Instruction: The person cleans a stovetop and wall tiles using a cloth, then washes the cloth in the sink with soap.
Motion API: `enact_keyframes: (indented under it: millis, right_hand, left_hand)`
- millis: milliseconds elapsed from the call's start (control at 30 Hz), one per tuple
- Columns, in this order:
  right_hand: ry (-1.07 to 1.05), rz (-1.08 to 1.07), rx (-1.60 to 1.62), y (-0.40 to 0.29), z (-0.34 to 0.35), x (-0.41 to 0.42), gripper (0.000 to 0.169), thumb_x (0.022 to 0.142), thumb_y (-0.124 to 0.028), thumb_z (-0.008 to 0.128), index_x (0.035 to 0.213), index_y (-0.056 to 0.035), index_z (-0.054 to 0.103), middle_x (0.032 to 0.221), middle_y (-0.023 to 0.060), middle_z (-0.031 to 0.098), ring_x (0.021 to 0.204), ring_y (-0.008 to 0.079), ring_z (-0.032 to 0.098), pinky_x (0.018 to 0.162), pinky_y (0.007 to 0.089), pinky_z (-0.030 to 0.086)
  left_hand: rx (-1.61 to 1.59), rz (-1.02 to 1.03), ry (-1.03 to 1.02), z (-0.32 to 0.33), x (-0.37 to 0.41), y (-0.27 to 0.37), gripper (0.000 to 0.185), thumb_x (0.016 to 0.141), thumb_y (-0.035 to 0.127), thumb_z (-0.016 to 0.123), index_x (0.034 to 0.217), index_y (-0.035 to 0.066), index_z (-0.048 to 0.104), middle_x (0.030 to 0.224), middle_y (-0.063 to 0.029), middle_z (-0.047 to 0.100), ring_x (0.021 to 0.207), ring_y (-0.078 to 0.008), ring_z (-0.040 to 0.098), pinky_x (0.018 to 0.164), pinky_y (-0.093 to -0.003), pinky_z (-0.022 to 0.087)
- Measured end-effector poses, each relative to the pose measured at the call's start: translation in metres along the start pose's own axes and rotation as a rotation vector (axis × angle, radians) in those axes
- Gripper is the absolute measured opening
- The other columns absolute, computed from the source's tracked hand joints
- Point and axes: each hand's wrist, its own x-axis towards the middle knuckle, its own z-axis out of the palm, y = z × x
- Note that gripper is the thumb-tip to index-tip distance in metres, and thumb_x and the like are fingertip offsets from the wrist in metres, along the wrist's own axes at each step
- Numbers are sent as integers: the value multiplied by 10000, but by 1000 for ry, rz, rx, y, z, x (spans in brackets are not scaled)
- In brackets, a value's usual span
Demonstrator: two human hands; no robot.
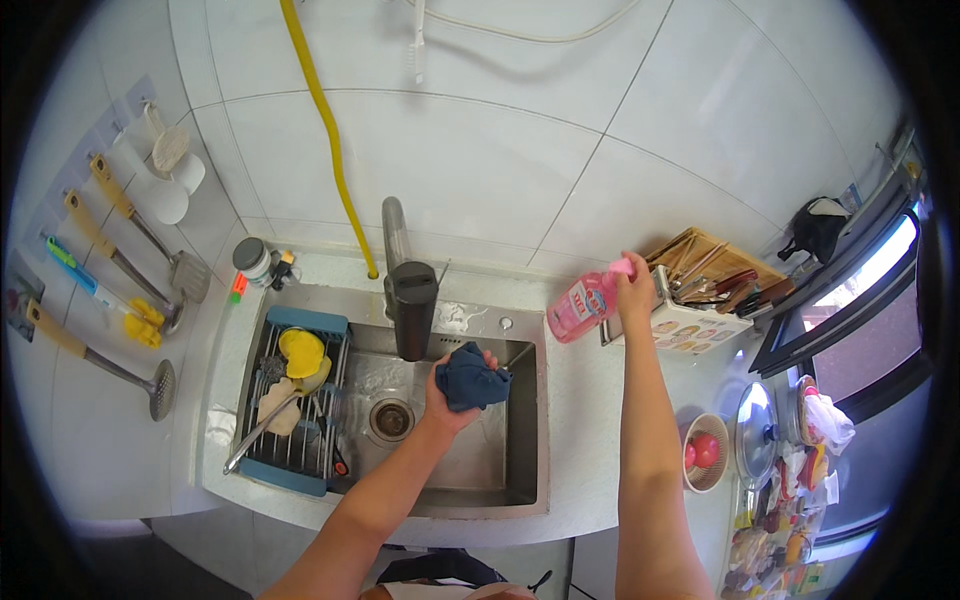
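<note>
A crumpled dark blue cloth (472,377) rests in my left hand (444,401), whose fingers curl around it above the right part of the steel sink (480,469). My right hand (636,289) grips a clear bottle of pink liquid (581,307) near its pink cap. The bottle leans over the counter to the right of the sink and bears a printed label. Just behind the cloth stands the dark faucet (415,307). Below it the round drain (391,420) shows in the basin.
A drying rack (294,484) with a ladle (259,435), sponges and a yellow scrubber (301,352) spans the sink's left side. Behind my right hand is a utensil holder (694,330). A basket (718,480) of red fruit and a glass lid (754,420) sit on the right.
</note>
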Motion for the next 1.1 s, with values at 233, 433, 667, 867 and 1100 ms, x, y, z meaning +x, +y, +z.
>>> enact_keyframes:
  millis: [233, 433, 667, 867, 1100]
  right_hand:
    - [-39, -65, 218, -45, 47, -115, 443, 874, -164, 579, 1282, -20, 486, 1319, 189, 475, 1240, 322, 443, 1040, 387, 337]
    - [-619, 807, 570, -73, 75, -254, 679, 912, -607, 415, 1379, -115, 412, 1394, 105, 415, 1224, 258, 441, 935, 428, 421]
    - [-579, 285, 181, -114, 89, -274, 394, 767, -151, 697, 1126, -92, 547, 1024, 97, 594, 812, 223, 609, 747, 344, 501]
    - [-460, -228, -153, -146, 84, -252, 418, 680, 11, 664, 1079, -79, 576, 1025, 151, 578, 916, 335, 594, 787, 390, 482]
    - [-506, -19, 194, -114, 119, -260, 363, 674, -18, 663, 1027, -72, 595, 983, 145, 565, 886, 355, 580, 770, 383, 483]
  left_hand:
    - [-70, 19, -18, -26, -12, 17, 401, 875, 304, 468, 1129, 6, 553, 1110, -176, 603, 1069, -329, 559, 994, -456, 424]
    - [-28, 135, 90, -23, -29, 27, 398, 870, 277, 454, 1132, -4, 558, 1126, -160, 599, 1075, -310, 567, 991, -446, 426]
    - [209, 110, 35, -71, -41, 52, 445, 891, 304, 449, 1221, 17, 528, 1150, -119, 602, 1073, -245, 578, 966, -418, 442]
    - [349, 24, 132, -37, -60, 48, 422, 952, 390, 476, 1249, 94, 526, 1166, -70, 599, 1066, -238, 581, 935, -414, 456]
    - [264, 248, 155, -65, -45, 72, 362, 940, 362, 515, 1222, 139, 555, 1169, -72, 594, 1042, -243, 581, 940, -410, 446]
